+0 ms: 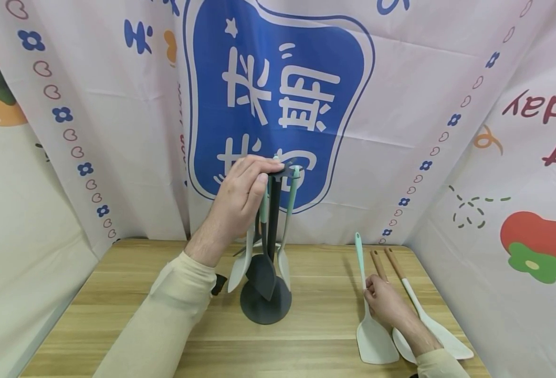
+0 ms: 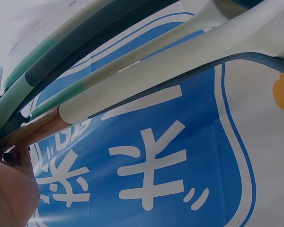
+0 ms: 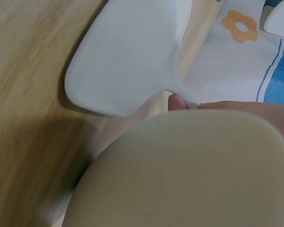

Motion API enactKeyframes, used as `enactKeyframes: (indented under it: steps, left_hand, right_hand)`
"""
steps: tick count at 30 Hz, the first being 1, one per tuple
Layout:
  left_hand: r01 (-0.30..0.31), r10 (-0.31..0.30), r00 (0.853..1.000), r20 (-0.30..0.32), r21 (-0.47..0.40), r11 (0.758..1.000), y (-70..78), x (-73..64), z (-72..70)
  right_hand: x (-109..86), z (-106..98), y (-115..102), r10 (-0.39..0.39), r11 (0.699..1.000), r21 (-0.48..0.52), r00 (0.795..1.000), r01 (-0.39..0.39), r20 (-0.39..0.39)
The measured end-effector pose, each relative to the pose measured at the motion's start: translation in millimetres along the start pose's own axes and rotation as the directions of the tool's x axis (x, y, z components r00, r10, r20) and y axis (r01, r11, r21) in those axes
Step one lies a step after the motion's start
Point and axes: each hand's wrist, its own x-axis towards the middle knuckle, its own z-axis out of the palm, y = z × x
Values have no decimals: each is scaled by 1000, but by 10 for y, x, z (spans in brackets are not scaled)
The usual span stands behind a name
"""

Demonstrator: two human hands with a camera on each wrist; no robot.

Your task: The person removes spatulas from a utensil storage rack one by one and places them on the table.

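Observation:
A black utensil stand [image 1: 265, 311] with a round base stands in the middle of the table. My left hand [image 1: 239, 195] grips its top rack, thumb and fingers around the edge where the handles hang. From the rack hang a dark-headed turner [image 1: 262, 275], a white spatula [image 1: 241, 272] and other pale utensils, some with mint handles. One wooden handle end [image 2: 40, 125] shows beside the left fingers in the left wrist view. On the right, my right hand [image 1: 388, 304] pinches the neck of a white spatula [image 1: 376, 341] with a mint handle. Its blade [image 3: 125, 56] is at the wood in the right wrist view.
Two white utensils with wooden handles lie right of the right hand: a spatula [image 1: 440, 333] near the table's right edge, and one [image 1: 402, 346] partly hidden under the forearm. Printed curtains [image 1: 415, 79] enclose the wooden table [image 1: 325, 325] behind and at both sides.

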Motion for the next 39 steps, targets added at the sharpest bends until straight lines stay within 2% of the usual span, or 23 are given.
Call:
enactKeyframes:
  steps: [6,14,17,19,22,24,26,29,39]
  left_hand:
    - [2,-2,1000,-1,-2,1000,1,-5,1]
    - [5,-5,1000,-3,1,1000,-11,-9,17]
    - [4,-4,1000,-2,3,1000,-12,-7,20]
    - [4,-4,1000,0,3,1000,-12,-6,19]
    - [3,-3,1000,-1,-1,1000,-8,-5,16]
    - [0,0,1000,-2,-4,1000,0,-4,10]
    - [-3,3,1000,-3,-7,1000,3,-3,8]
    - [-2,2,1000,-2,-8,1000,6,-3,7]
    - [0,0,1000,-4,-6,1000,5,-2,6]
  right_hand:
    - [21,17,12,-8,1000,5,1000,8,-3]
    - [57,32,50,-26,998,-62,1000,26,-9]
    - [133,61,193,-74,994,-82,997,73,-9]
    - [245,120,422,-156,983,-105,988,153,-19]
    - [300,155,566,-210,970,-129,978,205,-20]
    - [267,143,494,-186,974,-133,982,182,-22]
    - [160,103,290,-133,981,-148,991,129,-16]
    - [79,70,122,-92,983,-161,996,88,-15]
    - [73,58,93,-47,985,-165,999,47,9]
